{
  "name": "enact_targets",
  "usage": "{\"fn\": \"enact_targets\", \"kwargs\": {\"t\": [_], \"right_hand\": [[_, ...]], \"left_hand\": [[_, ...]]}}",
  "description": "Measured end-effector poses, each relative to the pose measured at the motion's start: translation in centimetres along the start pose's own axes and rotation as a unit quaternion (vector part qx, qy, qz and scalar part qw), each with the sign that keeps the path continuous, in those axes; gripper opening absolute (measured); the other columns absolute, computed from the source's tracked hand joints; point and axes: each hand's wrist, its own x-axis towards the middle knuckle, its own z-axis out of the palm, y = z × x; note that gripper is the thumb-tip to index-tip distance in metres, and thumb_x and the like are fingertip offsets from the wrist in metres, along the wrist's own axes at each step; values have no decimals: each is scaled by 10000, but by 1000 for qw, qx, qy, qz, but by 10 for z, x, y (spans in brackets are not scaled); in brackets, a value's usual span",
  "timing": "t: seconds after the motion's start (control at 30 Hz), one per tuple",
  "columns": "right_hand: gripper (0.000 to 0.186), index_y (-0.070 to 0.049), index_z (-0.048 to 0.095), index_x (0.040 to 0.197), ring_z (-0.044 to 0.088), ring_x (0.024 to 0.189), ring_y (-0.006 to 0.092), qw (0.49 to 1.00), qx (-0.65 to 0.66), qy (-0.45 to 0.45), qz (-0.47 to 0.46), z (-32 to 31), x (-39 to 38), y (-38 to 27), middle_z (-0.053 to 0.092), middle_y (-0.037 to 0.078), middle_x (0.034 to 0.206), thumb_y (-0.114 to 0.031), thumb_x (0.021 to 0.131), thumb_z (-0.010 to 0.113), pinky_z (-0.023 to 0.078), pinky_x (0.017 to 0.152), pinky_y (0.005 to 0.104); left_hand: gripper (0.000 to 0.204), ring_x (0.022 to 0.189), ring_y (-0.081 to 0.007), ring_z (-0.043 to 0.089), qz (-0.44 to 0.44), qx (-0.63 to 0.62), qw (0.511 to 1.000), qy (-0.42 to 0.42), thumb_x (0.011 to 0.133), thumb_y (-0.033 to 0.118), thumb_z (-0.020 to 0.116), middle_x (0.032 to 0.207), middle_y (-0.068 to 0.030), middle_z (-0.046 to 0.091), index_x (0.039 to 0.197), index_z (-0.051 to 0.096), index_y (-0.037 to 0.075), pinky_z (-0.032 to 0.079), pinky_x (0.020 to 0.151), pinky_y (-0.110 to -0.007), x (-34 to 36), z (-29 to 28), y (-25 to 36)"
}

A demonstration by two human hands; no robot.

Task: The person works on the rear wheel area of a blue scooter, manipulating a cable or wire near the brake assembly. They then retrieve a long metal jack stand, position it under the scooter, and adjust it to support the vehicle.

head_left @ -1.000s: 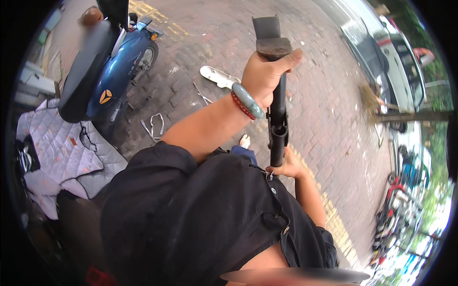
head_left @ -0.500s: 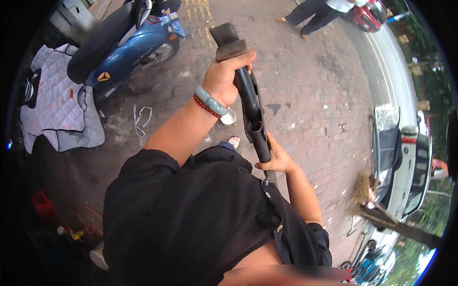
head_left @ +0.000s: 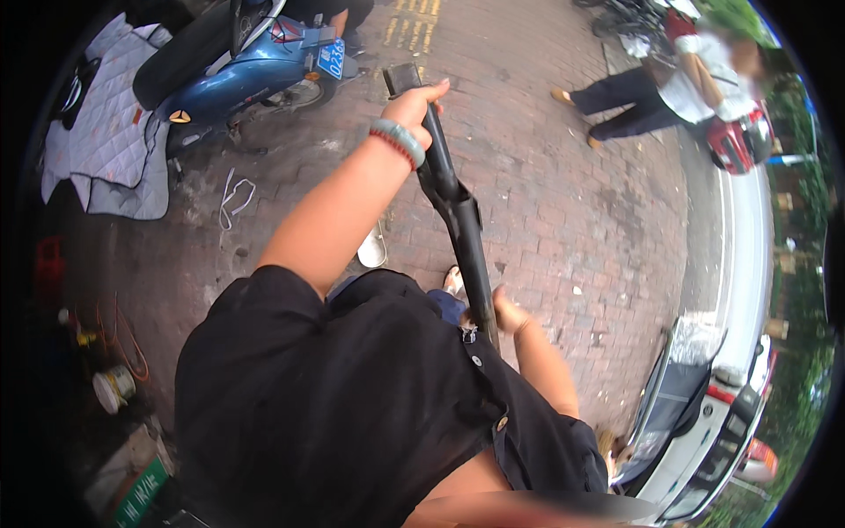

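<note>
Brick paving (head_left: 563, 202) is taking up most of the view, and it's the middle stretch that's lying open, running up toward the far edge. Over on the left edge a grey quilted cover (head_left: 106, 150) is lying flat, with a blue scooter (head_left: 238, 70) parking just beside it and a loose white cord (head_left: 233, 195) sitting on the bricks below that. Lower left is pretty dark, so the small tin (head_left: 113, 387) and wires there are hard to make out.

Middle of the shot, the left hand (head_left: 412, 110) is wrapping closed around the upper part of a long black tool (head_left: 453, 207), a green bangle (head_left: 398, 139) sitting on that wrist. The tool is slanting down across the paving to the right hand (head_left: 506, 315), which is gripping its lower end; a black shirt (head_left: 352, 405) is hiding the end itself.

Far right, a person (head_left: 678, 84) is bending over near a red scooter (head_left: 744, 141), and a white car (head_left: 704, 422) is crowding the lower right corner, half cut off.
</note>
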Motion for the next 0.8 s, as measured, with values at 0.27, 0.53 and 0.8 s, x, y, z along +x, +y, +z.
{"fn": "enact_targets", "kwargs": {"t": [0.27, 0.53, 0.8], "right_hand": [[663, -72, 511, 1140, 568, 858, 172, 986, -70, 138, 57, -188, 6, -47, 591, 59, 937, -648, 813, 504, 482, 750, 347], [783, -99, 402, 699, 346, 492, 137, 950, 96, -133, 265, -250, 15, -186, 336, -12, 531, -865, 696, 236, 373, 572, 304], [757, -95, 470, 820, 431, 522, 172, 930, 88, -66, 352, -328, 163, -294, 415, 2, 574, -833, 707, 345, 416, 585, 330]], "left_hand": [[435, 714, -195, 500, 87, 158, 962, 203, 710, 345, 783, 865, -88, 578, 928, 612, 9, 415, 722, -383, 172, 38, -42], [989, 1305, -340, 336, 269, 352, 852, 278, 760, 617, 599, 1399, -277, 322, 1380, 251, -70, 289, 1065, -408, 197, -8, -133], [504, 857, -202, 585, -113, -84, 990, -30, 866, 538, 521, 865, -52, 606, 1006, 579, 57, 451, 794, -378, 290, 36, -302]]}}
